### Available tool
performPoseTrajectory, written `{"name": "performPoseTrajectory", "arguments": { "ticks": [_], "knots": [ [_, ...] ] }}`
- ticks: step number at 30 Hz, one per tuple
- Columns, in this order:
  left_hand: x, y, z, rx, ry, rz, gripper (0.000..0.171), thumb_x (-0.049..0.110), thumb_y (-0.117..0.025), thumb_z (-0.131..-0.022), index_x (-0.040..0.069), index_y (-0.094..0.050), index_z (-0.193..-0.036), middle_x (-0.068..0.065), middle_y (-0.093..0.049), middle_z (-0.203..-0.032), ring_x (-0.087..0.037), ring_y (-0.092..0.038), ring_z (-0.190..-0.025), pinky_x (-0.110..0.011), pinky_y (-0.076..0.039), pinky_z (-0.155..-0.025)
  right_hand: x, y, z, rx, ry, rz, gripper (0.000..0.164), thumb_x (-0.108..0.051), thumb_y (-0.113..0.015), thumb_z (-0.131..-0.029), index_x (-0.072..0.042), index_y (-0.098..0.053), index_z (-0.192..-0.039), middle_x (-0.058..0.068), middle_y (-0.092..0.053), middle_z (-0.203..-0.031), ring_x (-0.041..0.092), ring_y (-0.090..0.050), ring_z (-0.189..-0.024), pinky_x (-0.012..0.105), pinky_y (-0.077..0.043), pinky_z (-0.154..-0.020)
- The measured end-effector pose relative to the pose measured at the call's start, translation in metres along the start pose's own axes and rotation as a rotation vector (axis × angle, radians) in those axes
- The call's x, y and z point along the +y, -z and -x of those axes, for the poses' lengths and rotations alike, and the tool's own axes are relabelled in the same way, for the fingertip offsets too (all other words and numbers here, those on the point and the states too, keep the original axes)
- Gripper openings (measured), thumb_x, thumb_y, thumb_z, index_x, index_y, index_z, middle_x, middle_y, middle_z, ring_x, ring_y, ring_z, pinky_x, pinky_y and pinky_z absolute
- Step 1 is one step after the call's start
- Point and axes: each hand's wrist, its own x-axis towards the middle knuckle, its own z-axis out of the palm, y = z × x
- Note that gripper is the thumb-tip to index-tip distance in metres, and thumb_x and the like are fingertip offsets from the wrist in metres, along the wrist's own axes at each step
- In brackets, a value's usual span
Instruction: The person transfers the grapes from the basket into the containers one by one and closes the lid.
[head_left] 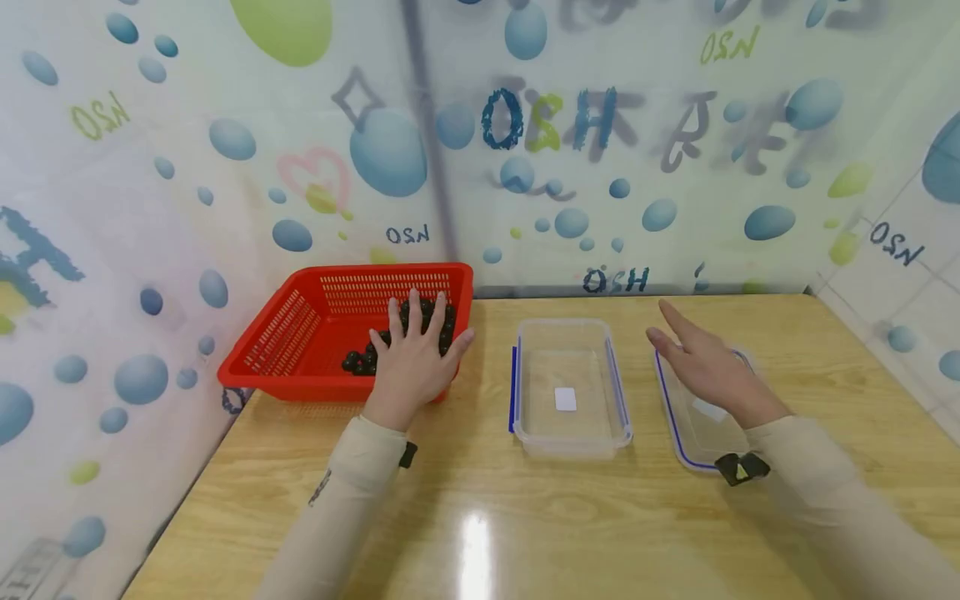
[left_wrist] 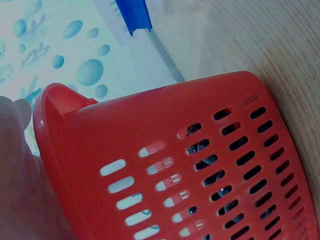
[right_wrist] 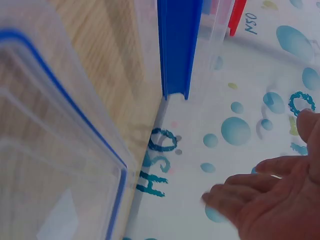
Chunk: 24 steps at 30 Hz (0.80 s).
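My left hand (head_left: pixel 412 362) is over the near right rim of a red slotted basket (head_left: pixel 300 387), its fingers spread and straight. Dark, shiny round pieces resembling black grapes (head_left: pixel 360 363) lie in the basket, partly hidden behind that hand. In the left wrist view, only part of the hand (left_wrist: pixel 20 185) shows beside the basket rim. My right hand (head_left: pixel 708 371), fingers extended and holding nothing, hovers above a clear lid (head_left: pixel 693 450) with a blue seal. Between the hands stands a clear plastic box (head_left: pixel 570 435) with a blue clip (head_left: pixel 513 392) at its left side.
The wooden table (head_left: pixel 585 525) carries all of these things. A patterned sheet (head_left: pixel 525 217) with blue and green spots hangs behind the table and along its sides. One white label (head_left: pixel 566 399) shows in the box, another (head_left: pixel 708 409) on the lid.
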Motion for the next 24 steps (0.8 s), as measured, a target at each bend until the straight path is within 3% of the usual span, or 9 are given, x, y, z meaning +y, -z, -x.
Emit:
{"name": "performPoseTrajectory", "arguments": {
  "ticks": [5, 11, 19, 24],
  "knots": [
    [0.001, 0.001, 0.0, -0.02, -0.006, 0.017, 0.08, 0.073, -0.018, -0.095, 0.026, -0.005, -0.159, -0.012, 0.011, -0.162, -0.04, 0.017, -0.144, -0.073, 0.003, -0.104, -0.002, -0.01, 0.002, -0.003, 0.046, -0.083, 0.075, -0.054, -0.028, -0.104, -0.012, 0.002, -0.158, 0.029, -0.024, -0.154, 0.05, -0.032, -0.134, 0.065, -0.024, -0.106],
    [0.003, 0.001, 0.0, -0.016, -0.03, 0.002, 0.081, 0.074, -0.013, -0.093, 0.027, -0.004, -0.159, -0.012, 0.009, -0.162, -0.041, 0.013, -0.145, -0.073, -0.001, -0.105, 0.002, -0.021, 0.002, -0.029, 0.081, -0.144, 0.075, -0.051, -0.03, -0.105, -0.006, -0.002, -0.157, 0.028, -0.017, -0.157, 0.048, -0.026, -0.138, 0.063, -0.022, -0.108],
    [0.003, 0.002, -0.001, -0.022, -0.006, 0.007, 0.073, 0.066, -0.018, -0.098, 0.027, -0.007, -0.159, -0.011, 0.007, -0.163, -0.037, 0.012, -0.146, -0.072, 0.002, -0.106, -0.001, -0.032, 0.006, -0.055, 0.075, -0.172, 0.08, -0.053, -0.037, -0.103, -0.001, -0.009, -0.156, 0.025, -0.021, -0.157, 0.044, -0.023, -0.141, 0.06, -0.022, -0.11],
    [0.0, 0.002, -0.001, -0.008, -0.004, 0.018, 0.072, 0.065, -0.02, -0.099, 0.027, -0.008, -0.159, -0.01, 0.003, -0.163, -0.036, 0.01, -0.147, -0.071, 0.004, -0.106, -0.002, -0.038, 0.009, -0.064, 0.091, -0.163, 0.071, -0.045, -0.038, -0.106, 0.0, -0.015, -0.156, 0.023, -0.023, -0.157, 0.042, -0.022, -0.142, 0.059, -0.022, -0.11]
  ]
}}
